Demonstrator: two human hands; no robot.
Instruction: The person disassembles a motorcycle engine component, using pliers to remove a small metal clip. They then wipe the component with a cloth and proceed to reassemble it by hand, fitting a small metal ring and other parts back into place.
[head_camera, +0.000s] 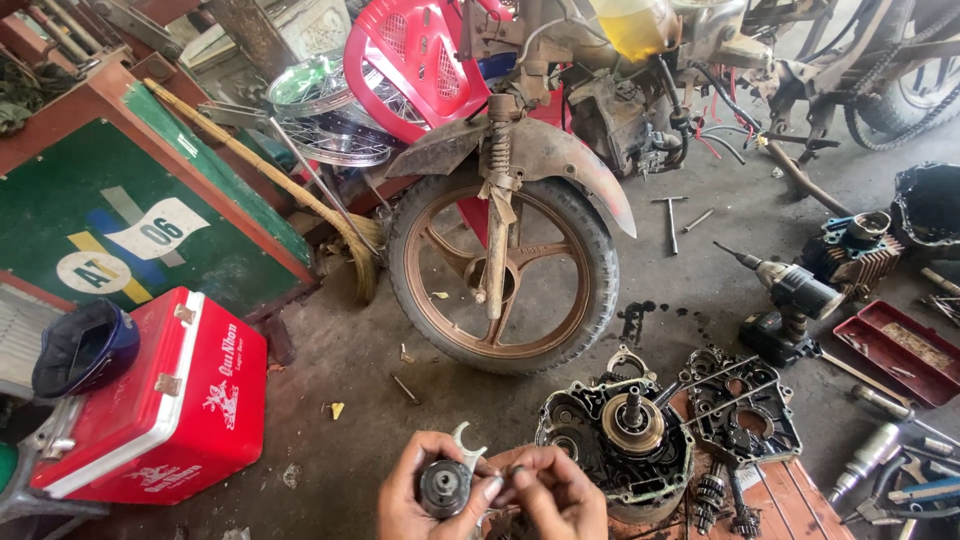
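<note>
My left hand (415, 495) grips a small round dark metal drum (445, 487) with a pale shift fork (466, 443) sticking up from it. My right hand (555, 490) pinches a small part at the drum's right side, fingers closed on it. Both hands sit at the bottom centre, just left of an opened engine crankcase (625, 435) with a shaft and gears showing. A second case half (742, 410) lies to its right.
A motorcycle front wheel (500, 270) stands ahead on the concrete floor. A red cooler box (165, 400) sits at left, a cordless drill (790, 295) and red parts tray (900, 350) at right. Loose gears (715, 495) and tools lie at lower right.
</note>
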